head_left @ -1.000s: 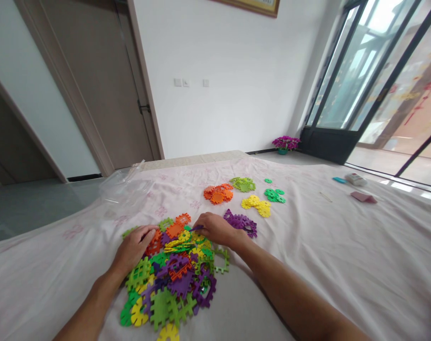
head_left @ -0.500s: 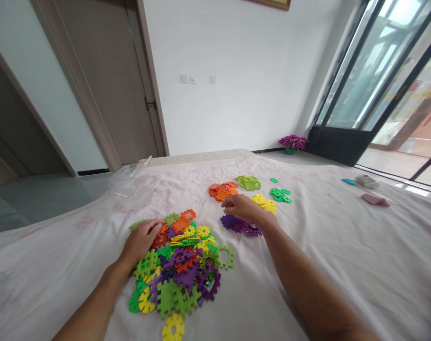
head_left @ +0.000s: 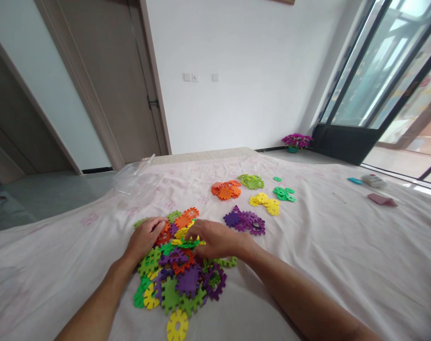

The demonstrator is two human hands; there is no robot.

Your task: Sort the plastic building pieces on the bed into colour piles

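A mixed heap of flat plastic interlocking pieces [head_left: 179, 274] in green, purple, orange and yellow lies on the white sheet in front of me. My left hand [head_left: 144, 238] rests on the heap's left edge, fingers curled over orange and green pieces. My right hand [head_left: 213, 239] lies on the heap's upper right, fingertips pinched at yellow and green pieces. Beyond it lie sorted groups: purple [head_left: 245, 220], orange [head_left: 225, 190], yellow [head_left: 265, 202], light green [head_left: 251, 181] and dark green [head_left: 283, 193].
The white sheet [head_left: 325, 246] covers a wide surface. A clear plastic bag [head_left: 135, 177] lies at the far left edge. Small items, among them a pink wallet-like thing [head_left: 381, 200], lie far right. A door, a flower pot [head_left: 295, 141] and glass sliding doors stand behind.
My right hand went out to the purple group, then came back to the mixed heap. The purple group looks larger now. My left hand stayed on the heap.
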